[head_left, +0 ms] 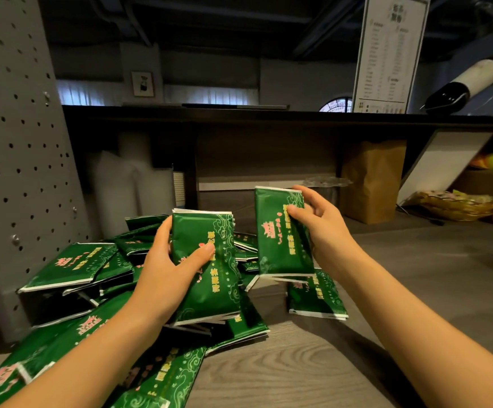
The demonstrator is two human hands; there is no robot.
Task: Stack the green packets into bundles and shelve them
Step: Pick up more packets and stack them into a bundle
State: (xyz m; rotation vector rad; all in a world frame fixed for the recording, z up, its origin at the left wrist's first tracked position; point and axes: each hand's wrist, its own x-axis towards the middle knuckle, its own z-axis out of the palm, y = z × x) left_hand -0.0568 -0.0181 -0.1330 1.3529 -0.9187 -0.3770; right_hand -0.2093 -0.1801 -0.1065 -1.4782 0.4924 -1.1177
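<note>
- left hand (168, 260) at centre frame grips a bundle of green packets (207, 278): thumb across the printed front, fingers wrapped round the left edge
- bundle is upright and tilted a bit, with several white packet edges showing at its top right and bottom
- right hand (319, 225), right of centre, pinches a second green packet (277, 245): thumb on the front, fingers behind the right edge
- cannot tell if that one is a single packet or a thin stack
- the two held lots sit side by side with a gap between them, not touching
- loose pile of green packets (71, 266) fills the lower left, overlapping at mixed angles on the grey wood-grain surface (386, 290)
- one flat packet (316, 295) lies apart from the pile, just below the right hand's packet
- grey pegboard panel (18, 142) stands at the left edge, beside the pile
- brown paper bag (372, 181) is upright at right of centre, under the dark counter (239, 113)
- menu card (389, 51) stands on that counter, upper right
- white board (445, 163) leans at far right, basket (457, 204) below it
</note>
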